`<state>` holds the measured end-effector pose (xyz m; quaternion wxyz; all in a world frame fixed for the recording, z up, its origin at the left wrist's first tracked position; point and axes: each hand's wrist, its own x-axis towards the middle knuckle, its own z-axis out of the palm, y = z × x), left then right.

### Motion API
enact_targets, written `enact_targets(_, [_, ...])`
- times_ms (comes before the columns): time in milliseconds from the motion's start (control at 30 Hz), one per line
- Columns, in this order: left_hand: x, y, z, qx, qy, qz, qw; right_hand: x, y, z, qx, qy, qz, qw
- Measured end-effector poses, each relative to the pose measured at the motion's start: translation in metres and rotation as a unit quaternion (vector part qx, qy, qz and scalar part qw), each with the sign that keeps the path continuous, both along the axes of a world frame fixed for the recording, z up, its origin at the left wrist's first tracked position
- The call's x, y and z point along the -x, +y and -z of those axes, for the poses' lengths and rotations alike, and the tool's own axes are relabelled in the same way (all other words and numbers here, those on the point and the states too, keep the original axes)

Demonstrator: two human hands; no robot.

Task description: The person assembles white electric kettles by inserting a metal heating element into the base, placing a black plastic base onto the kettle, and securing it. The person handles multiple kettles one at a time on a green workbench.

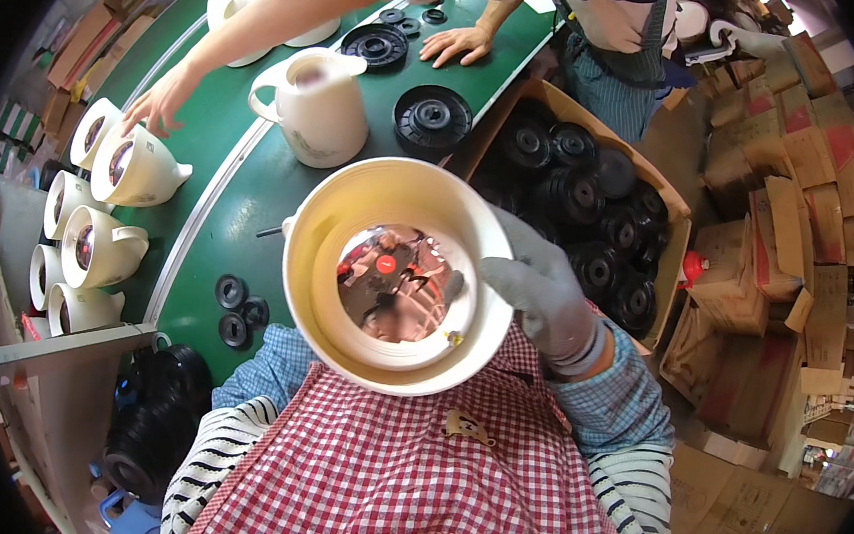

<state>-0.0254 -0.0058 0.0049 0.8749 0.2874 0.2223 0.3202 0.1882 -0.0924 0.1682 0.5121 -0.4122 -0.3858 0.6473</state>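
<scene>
A cream thermos jug [305, 308] is raised before my chest, its open round end facing me. Inside it shows a shiny mirrored liner [396, 280] with reflections. My right hand [545, 291], in a grey glove, grips the jug's right side, thumb on the rim and fingers behind. My left sleeve [269, 360] runs up behind the jug, which hides my left hand. On the green table [215, 220] beyond, another cream jug [314, 108] stands upright, with a black round base [432, 119] to its right. Small black discs [232, 330] lie near my left sleeve.
Several jugs [103, 247] lie on their sides at the left, where a co-worker's hand [164, 101] reaches. The co-worker's other hand [460, 44] rests on the table's far side. A carton [676, 226] of black round parts stands at right, with stacked cardboard boxes [749, 252] beyond.
</scene>
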Motion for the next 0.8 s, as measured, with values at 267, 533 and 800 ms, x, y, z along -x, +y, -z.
enact_targets(267, [0.048, 0.026, 0.021, 0.031, -0.035, -0.148, 0.988, 0.044, 0.053, 0.052, -0.025, -0.036, -0.063, 0.997])
enact_targets(533, [0.066, 0.036, 0.03, 0.044, -0.043, -0.206, 0.977, -0.103, 0.215, 0.198, 0.123, -0.576, 0.245, 0.77])
enact_targets(800, [0.071, 0.042, 0.032, 0.041, -0.05, -0.233, 0.97, -0.09, 0.248, 0.203, 0.133, -0.572, 0.334, 0.737])
